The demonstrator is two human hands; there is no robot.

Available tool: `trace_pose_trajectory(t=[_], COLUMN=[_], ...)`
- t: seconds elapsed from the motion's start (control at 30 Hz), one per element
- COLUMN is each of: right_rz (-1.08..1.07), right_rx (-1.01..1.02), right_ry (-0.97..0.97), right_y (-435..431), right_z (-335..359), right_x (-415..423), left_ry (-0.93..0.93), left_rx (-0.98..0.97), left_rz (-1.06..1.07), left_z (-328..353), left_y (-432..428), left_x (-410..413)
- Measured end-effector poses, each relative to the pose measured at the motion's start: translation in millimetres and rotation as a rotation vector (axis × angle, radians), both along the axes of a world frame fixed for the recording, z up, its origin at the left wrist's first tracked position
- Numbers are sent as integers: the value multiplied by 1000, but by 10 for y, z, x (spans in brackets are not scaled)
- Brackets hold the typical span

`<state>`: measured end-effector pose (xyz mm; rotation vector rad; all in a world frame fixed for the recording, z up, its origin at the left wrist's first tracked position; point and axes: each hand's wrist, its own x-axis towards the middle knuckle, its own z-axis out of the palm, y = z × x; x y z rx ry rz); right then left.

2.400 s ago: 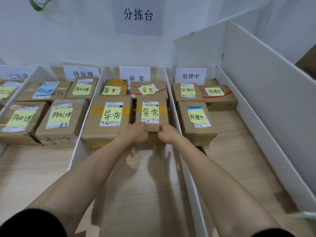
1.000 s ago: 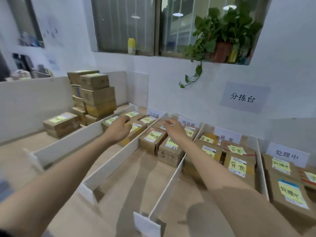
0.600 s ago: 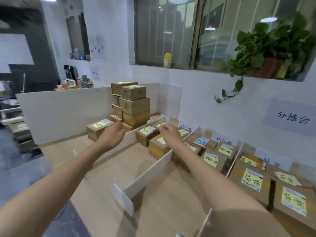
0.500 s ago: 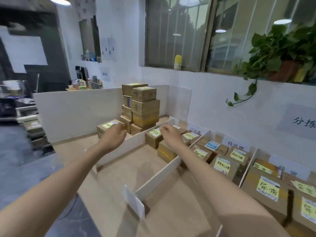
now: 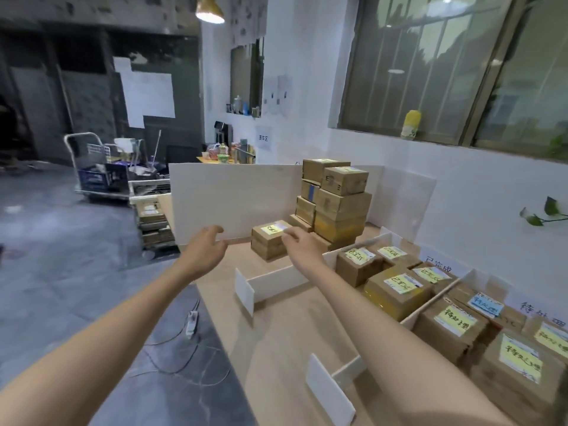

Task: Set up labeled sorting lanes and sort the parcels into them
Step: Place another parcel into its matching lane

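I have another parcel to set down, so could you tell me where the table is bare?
Bare wood shows in the near half of the lane between the two white dividers, and left of the lone labelled box beside the tall white board. The sorted parcels and carton stack crowd the far side.

- A parcel sorting station, no doubt about it: a long wooden counter (image 5: 276,333) is cut into lanes by white dividers (image 5: 276,282).
- Brown cardboard parcels (image 5: 396,292) fill those lanes, most topped with a handwritten yellow note, and paper lane signs (image 5: 439,267) stand at the back of them.
- At the far end, a stack of boxes (image 5: 335,204) rises beside a white board (image 5: 230,198).
- Beyond the counter it turns warehouse: bare grey concrete floor (image 5: 61,256), a loaded platform trolley (image 5: 92,176), a pendant lamp (image 5: 210,10) overhead.
- Big metal-framed windows (image 5: 430,66) line the right wall, and a power strip (image 5: 192,319) trails its cable across the floor.
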<state>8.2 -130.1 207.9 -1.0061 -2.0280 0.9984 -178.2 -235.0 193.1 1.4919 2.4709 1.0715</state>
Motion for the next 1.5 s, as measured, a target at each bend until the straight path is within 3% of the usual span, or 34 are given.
trace_pose_trajectory(t=[0.43, 1.0, 1.5], right_rz=[78, 44, -94], right_rx=[-37, -188, -155], right_ry=[-11, 100, 86], right_y=[322, 1391, 2123], right_z=[-168, -247, -285], right_x=[-1085, -2682, -2921], left_ry=[18, 60, 83], left_rx=[6, -40, -71], left_rz=[92, 55, -87], left_z=[-90, -101, -220], left_y=[38, 1101, 2139], left_x=[-927, -2403, -2935])
